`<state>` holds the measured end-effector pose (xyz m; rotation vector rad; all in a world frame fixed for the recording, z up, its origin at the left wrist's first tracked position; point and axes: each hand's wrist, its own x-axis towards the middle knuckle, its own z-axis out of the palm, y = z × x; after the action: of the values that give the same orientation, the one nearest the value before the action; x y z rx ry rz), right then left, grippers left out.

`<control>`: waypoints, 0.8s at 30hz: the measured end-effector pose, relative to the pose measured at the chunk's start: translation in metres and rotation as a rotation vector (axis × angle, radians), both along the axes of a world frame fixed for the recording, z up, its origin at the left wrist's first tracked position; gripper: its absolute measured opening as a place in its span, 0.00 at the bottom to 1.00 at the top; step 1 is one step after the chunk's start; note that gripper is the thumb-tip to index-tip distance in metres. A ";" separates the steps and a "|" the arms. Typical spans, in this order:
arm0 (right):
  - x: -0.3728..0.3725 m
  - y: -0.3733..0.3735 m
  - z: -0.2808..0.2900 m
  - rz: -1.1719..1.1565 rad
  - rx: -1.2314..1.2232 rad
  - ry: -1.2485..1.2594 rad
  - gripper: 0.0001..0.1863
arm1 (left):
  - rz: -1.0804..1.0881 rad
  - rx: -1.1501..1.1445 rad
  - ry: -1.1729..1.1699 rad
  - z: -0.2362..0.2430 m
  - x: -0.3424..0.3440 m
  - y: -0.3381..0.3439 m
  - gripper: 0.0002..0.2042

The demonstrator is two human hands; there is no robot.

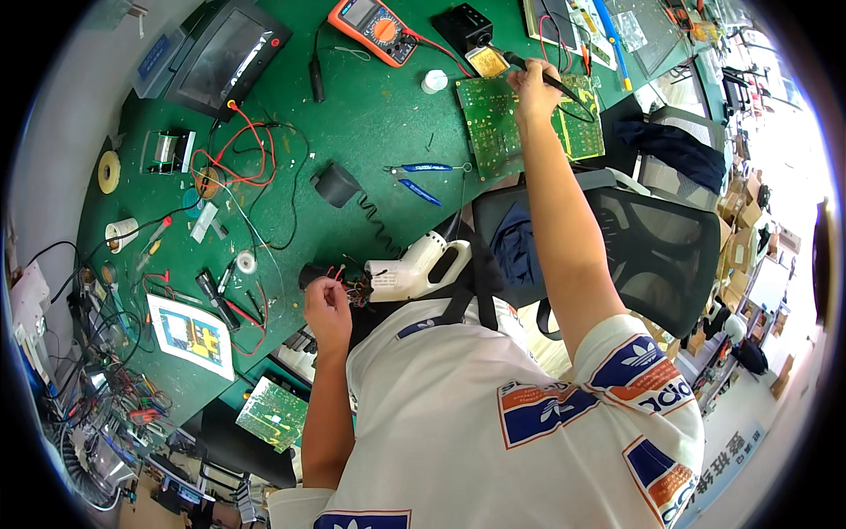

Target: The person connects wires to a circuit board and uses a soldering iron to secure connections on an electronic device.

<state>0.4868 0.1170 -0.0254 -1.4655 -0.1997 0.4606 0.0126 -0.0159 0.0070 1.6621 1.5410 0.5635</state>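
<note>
My right hand [534,92], reaching far across the bench, is closed round a soldering iron [515,60]. The iron's front end is at the stand's yellow sponge tray [487,62]; its cord trails over a green circuit board [492,123]. Close to my body, a white handheld appliance with a loop handle [410,275] lies on its side, with wires [356,287] coming out of its open end. My left hand [327,310] is at those wires, beside a black round part [312,275]. Its fingers are curled together; what they pinch, if anything, is too small to make out.
A coiled black cord leads to a black adapter [335,184]. Blue-handled cutters [425,180], an orange multimeter [381,30] and a small white jar [434,81] are on the green bench. A solder spool [167,152] stands left; a mesh chair [654,251] is at right.
</note>
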 end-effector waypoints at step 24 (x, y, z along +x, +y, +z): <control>-0.122 -0.117 0.040 1.891 -0.649 0.399 0.19 | -0.019 0.003 0.000 -0.003 0.000 -0.002 0.05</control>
<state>0.3643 0.0005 0.0142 -1.3266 -1.2037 2.4682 0.0126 -0.0177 0.0038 1.6774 1.5236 0.5567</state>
